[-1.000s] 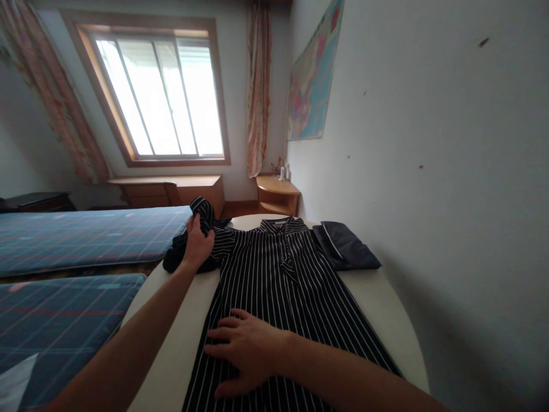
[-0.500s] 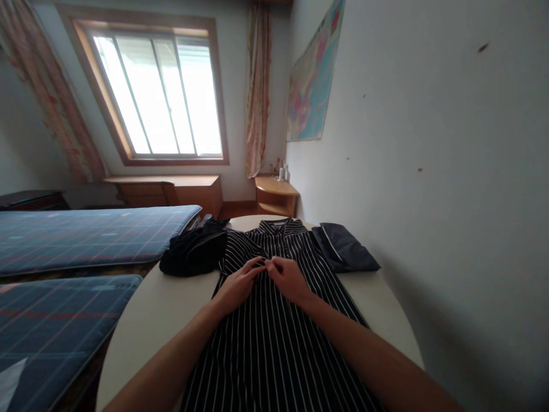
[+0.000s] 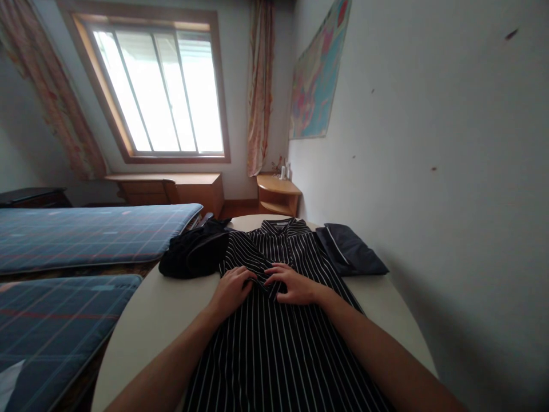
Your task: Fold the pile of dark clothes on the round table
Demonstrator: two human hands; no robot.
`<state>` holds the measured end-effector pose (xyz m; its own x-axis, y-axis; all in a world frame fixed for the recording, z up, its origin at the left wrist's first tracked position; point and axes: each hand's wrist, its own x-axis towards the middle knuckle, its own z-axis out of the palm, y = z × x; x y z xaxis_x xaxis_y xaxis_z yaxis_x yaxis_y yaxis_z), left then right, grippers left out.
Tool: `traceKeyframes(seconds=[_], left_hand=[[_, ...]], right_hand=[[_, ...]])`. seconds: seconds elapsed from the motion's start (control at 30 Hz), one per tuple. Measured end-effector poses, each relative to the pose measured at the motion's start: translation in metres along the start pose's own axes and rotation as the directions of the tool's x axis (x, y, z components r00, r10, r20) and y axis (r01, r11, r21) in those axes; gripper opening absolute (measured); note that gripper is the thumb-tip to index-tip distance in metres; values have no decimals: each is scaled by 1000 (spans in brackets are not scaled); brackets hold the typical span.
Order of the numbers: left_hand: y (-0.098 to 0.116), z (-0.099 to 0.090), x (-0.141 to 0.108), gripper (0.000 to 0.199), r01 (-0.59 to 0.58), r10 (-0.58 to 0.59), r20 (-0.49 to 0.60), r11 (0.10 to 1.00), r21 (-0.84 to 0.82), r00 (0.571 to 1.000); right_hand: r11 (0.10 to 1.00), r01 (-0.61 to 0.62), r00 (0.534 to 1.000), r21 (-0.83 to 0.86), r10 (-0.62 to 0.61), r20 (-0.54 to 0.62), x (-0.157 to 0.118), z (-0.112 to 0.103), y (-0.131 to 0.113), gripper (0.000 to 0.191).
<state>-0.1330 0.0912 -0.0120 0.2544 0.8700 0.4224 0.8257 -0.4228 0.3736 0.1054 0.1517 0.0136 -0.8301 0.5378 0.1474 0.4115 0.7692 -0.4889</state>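
Observation:
A black shirt [image 3: 261, 349] with thin white stripes lies lengthwise on a round cream table [image 3: 141, 326], its collar at the far end. The left sleeve [image 3: 246, 252] is folded diagonally inward over the shirt's front. My left hand [image 3: 234, 290] has curved fingers on the sleeve's lower edge, the thumb close beneath them. Across from it, my right hand [image 3: 295, 285] grips around the cuff end, with its fingers over the cloth and the thumb nearer me. Some cloth is bunched between the hands; the fingertips are partly hidden in it.
Left of the collar sits a dark bundle of cloth [image 3: 195, 252]; on the right lies a folded dark garment [image 3: 354, 252]. Plaid mattresses [image 3: 86, 237] flank the table's left side, and a white wall [image 3: 450, 229] rises on the right. A corner shelf [image 3: 278, 186] stands beyond.
My hands have moved apart from a close pinch at the shirt's middle. The right fingers have spread over the cuff, and the sleeve end now shows between the hands. The view has shifted slightly.

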Motion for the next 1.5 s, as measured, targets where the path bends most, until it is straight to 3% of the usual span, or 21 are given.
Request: traceKeyframes(seconds=[0.13,0.3,0.47,0.6,0.67,0.77,0.9,1.07,1.17,1.3,1.4,1.5], left_hand=[[1,-1,2,20,-1,0,-44,999,-37,999],[9,-1,0,25,-53,52,-31,998,-46,998],[25,5,7,42,-112,113,19,993,-45,993],[44,16,24,57,-139,136,129,990,13,982],[55,23,34,65,-131,122,172,990,41,977],[67,33,46,71,-83,66,197,994,78,978],[70,47,52,42,-24,9,144,994,103,990],[66,56,61,31,118,-118,17,993,-10,993],[65,57,72,38,201,-203,-34,978,-46,979],[66,64,80,40,172,-176,-60,983,-65,983],[66,72,76,46,67,-67,85,998,1,994],[66,76,70,52,-68,50,253,996,65,966]], right_hand=[[999,44,994,-23,-46,-102,4,-6,5,51],[997,-75,931,-16,65,-359,3,-19,12,56],[996,-75,895,38,84,-438,-8,-19,27,61],[964,-265,780,13,222,-584,-17,-10,45,49],[934,-357,748,-15,276,-603,-20,-7,49,36],[896,-440,754,-50,339,-563,-23,-4,48,29],[863,-498,754,-81,385,-533,-22,-3,47,27],[832,-554,717,-27,461,-523,-20,-5,56,15],[821,-551,640,145,528,-558,-20,-7,62,17],[788,-468,482,400,607,-631,-22,-9,72,20],[784,-378,415,493,619,-667,-23,-9,80,24],[803,-324,416,500,595,-687,-23,-8,83,25]])
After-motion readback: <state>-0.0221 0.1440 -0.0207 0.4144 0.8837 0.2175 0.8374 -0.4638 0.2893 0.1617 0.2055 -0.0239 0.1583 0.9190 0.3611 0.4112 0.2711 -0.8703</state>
